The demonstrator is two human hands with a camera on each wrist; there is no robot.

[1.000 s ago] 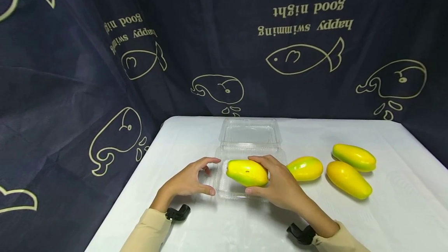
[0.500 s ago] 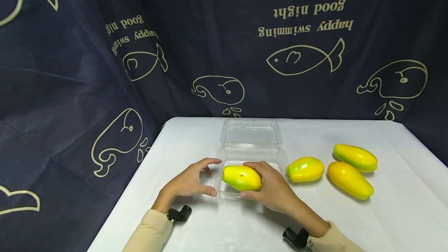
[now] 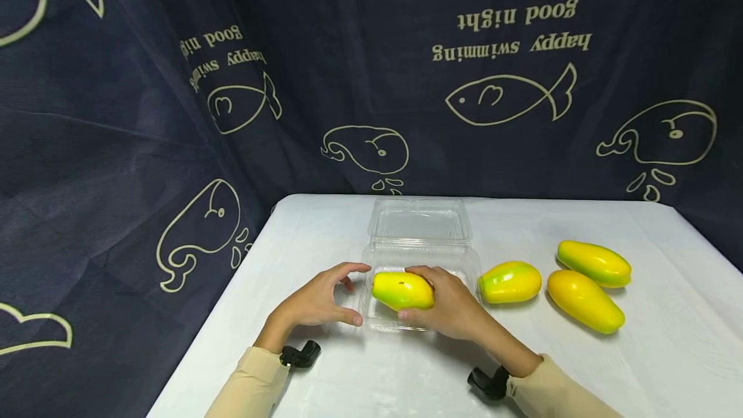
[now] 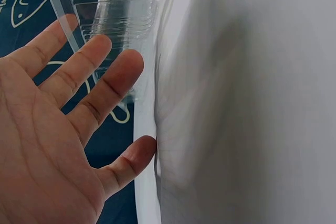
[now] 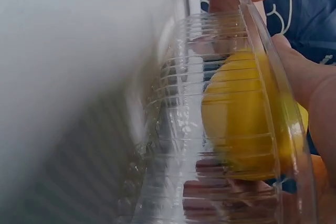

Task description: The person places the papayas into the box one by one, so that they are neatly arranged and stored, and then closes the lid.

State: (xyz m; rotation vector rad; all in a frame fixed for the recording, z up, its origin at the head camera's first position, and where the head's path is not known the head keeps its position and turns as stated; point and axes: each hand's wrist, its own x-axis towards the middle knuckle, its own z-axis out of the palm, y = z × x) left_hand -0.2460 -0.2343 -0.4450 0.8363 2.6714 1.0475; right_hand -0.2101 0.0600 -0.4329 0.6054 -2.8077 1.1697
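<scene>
Holding a yellow-green mango (image 3: 402, 290) with my right hand (image 3: 455, 305), I have my fingers curled over its top and my thumb under its near side, so this grip is closed on the fruit. The mango is low inside the clear plastic box (image 3: 471, 263), in the near half of it; from the right wrist view I see it through the ribbed wall, and I cannot tell if it already rests on the bottom. My left hand (image 3: 316, 300) is just beside the left wall of the box, with relaxed, spread fingers and nothing held, so this grip is open; in the left wrist view the fingertips (image 4: 126, 66) seem to touch the wall. The box stands on the white surface (image 3: 406, 373), and its lid (image 3: 419, 218) lies open behind it. To the right, three more mangoes (image 3: 509, 282) lie on the surface, the nearest one just beside the box. Behind everything hangs a dark curtain (image 3: 116, 115) with fish and whale drawings.
</scene>
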